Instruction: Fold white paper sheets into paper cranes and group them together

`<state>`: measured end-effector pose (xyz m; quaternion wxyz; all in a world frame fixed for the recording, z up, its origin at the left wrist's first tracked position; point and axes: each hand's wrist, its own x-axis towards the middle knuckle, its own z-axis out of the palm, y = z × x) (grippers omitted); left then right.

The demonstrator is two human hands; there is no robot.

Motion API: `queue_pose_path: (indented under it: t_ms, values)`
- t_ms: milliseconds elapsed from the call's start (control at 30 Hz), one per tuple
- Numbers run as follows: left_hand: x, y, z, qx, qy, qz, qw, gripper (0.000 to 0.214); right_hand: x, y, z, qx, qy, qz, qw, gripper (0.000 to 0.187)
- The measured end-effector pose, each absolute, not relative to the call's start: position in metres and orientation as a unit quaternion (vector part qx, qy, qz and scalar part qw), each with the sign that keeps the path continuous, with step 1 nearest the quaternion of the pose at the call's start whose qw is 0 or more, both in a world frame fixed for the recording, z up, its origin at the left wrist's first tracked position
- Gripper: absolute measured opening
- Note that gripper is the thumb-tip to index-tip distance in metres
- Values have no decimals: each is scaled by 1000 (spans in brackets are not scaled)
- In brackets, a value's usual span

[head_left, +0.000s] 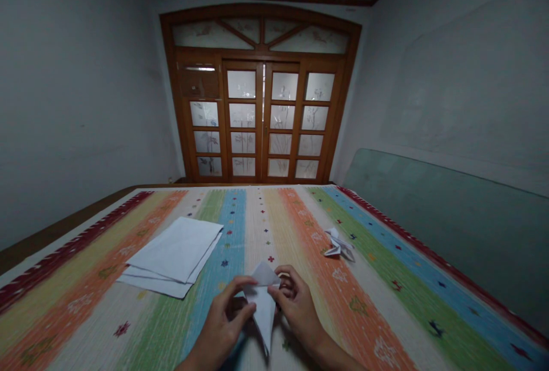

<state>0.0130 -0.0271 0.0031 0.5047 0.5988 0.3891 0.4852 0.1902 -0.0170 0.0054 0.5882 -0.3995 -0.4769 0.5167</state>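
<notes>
HANDS: left hand (225,316) and right hand (295,308) together, both pinching folded paper (263,308) | AXIS: paper long, tip toward person, between hands | FROM paper: stack (174,254) left, figure (338,245) right

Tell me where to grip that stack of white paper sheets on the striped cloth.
Take the stack of white paper sheets by its near edge, coming from the side nearest the camera. The lower sheets stick out there past the top one, so fingers can likely slip under them; it lies flat on the striped cloth.
</notes>
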Motion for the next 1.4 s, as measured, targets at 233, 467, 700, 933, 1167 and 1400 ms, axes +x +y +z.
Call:
queue_pose_path:
  t_ms: [233,467,700,933,1167,1400]
  values:
    - [7,-18,-5,598,300,459,585,55,194,-17,8,-394,-498,503,586,37]
    - [4,-16,5,568,312,468,601,57,204,-16,2,-321,-540,548,553,26]
    - [3,-16,12,558,312,476,604,53,205,-14,-4,-306,-564,542,543,35]
    - [4,-19,15,544,336,479,601,45,205,-16,0,-304,-561,546,543,39]
    - [4,-16,12,538,372,480,585,39,203,-16,1,-333,-579,525,527,40]
    - [6,-12,13,587,409,472,515,44,198,-14,1,-392,-582,473,533,43]
